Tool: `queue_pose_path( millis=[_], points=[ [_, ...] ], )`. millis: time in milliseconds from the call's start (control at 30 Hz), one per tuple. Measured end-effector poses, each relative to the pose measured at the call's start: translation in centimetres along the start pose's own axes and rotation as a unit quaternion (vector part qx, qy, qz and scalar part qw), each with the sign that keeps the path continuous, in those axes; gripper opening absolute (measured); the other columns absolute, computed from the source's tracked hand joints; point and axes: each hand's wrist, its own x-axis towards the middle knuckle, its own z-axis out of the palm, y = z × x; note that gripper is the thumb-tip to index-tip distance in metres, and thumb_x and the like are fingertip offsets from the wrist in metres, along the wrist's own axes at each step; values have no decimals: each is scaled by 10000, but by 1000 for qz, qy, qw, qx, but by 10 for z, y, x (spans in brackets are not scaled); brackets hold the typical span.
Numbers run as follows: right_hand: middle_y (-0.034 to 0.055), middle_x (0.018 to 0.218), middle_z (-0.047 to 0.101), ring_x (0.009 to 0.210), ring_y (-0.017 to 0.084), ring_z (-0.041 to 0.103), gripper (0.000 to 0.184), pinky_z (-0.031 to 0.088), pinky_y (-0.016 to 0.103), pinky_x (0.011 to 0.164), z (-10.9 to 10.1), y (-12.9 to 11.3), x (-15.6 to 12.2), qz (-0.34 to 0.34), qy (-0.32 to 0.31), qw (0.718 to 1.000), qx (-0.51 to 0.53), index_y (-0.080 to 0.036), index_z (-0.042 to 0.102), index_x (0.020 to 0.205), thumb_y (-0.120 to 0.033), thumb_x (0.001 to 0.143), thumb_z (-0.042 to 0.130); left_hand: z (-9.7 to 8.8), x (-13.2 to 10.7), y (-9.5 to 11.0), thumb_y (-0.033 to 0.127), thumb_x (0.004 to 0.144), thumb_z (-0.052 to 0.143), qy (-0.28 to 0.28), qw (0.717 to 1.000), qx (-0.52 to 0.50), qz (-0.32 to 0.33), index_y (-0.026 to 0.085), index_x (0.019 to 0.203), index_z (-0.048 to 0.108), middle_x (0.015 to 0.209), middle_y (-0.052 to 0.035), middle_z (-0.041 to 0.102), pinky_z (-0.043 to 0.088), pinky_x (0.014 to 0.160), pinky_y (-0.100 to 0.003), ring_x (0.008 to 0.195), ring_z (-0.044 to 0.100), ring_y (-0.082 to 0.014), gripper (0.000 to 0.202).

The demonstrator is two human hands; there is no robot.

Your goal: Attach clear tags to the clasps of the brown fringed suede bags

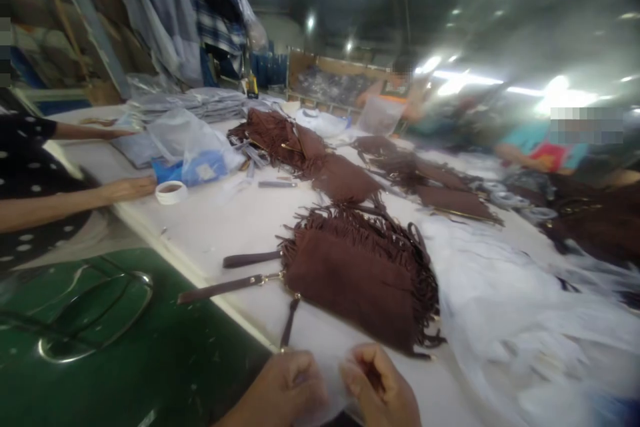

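Note:
Low in the head view, my left hand [293,383] and my right hand [384,387] are close together, fingers pinched. Between them hangs a thin, whitish see-through plastic bag [333,380], partly blurred and hidden by the fingers. Just beyond my hands a brown fringed handbag [350,273] lies flat on the white table [225,223]. Its fringe spreads along the far and right sides. Brown wrist straps [220,288] stick out from its left end, one with a metal clasp, and a short strap hangs toward my left hand.
More brown fringed bags [285,137] are piled farther back. White plastic bags [510,307] cover the right side. At left, a co-worker's hands [133,188] are near a tape roll [171,192] and plastic packaging [195,147]. A metal-ringed stool [95,317] stands on the green floor.

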Motion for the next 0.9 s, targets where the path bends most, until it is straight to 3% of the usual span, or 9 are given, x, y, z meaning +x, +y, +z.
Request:
queue_pose_path(
  millis=[100, 300, 467, 600, 800, 900],
  points=[
    [-53, 548, 504, 460, 106, 459, 352, 356, 188, 404, 19, -9, 4, 7, -26, 999, -18, -223, 564, 693, -556, 770, 650, -16, -11, -7, 633, 565, 817, 23, 998, -64, -16, 149, 709, 571, 589, 2, 557, 331, 439, -201, 490, 481, -125, 562],
    [-58, 595, 471, 520, 103, 410, 326, 335, 188, 442, 45, -12, 14, 28, -84, 996, -6, -219, 555, 711, -523, 792, 637, -37, -29, -10, 664, 713, 701, 57, 994, -92, -6, 134, 758, 587, 594, -31, 609, 345, 441, -214, 479, 558, -162, 545],
    [-40, 638, 547, 597, 130, 513, 282, 391, 218, 555, 59, -3, 23, 81, -159, 984, 22, -202, 589, 772, -475, 784, 659, -55, -39, -15, 665, 821, 581, 86, 995, -45, -8, 142, 748, 559, 617, -34, 630, 383, 481, -227, 522, 591, -179, 529],
    [-39, 642, 560, 608, 139, 530, 262, 396, 225, 558, 71, 0, 26, 67, -154, 986, 11, -199, 612, 808, -438, 742, 697, -69, -41, -23, 693, 837, 535, 69, 997, -27, -23, 134, 728, 579, 614, -36, 631, 371, 495, -229, 527, 592, -175, 570],
    [-56, 617, 581, 583, 135, 539, 237, 398, 218, 561, 83, -5, 24, 24, -125, 986, -108, -228, 630, 893, -428, 766, 649, -75, -30, -34, 568, 683, 799, 58, 984, -168, -16, 140, 884, 579, 773, -49, 684, 385, 532, -212, 632, 630, -176, 522],
    [-71, 587, 544, 547, 127, 525, 239, 396, 211, 532, 83, -5, 25, 27, -143, 982, -122, -235, 620, 893, -440, 772, 640, -75, -25, -41, 548, 670, 815, 64, 978, -198, -17, 152, 802, 537, 685, -28, 656, 343, 489, -200, 540, 580, -144, 502]
  ],
)
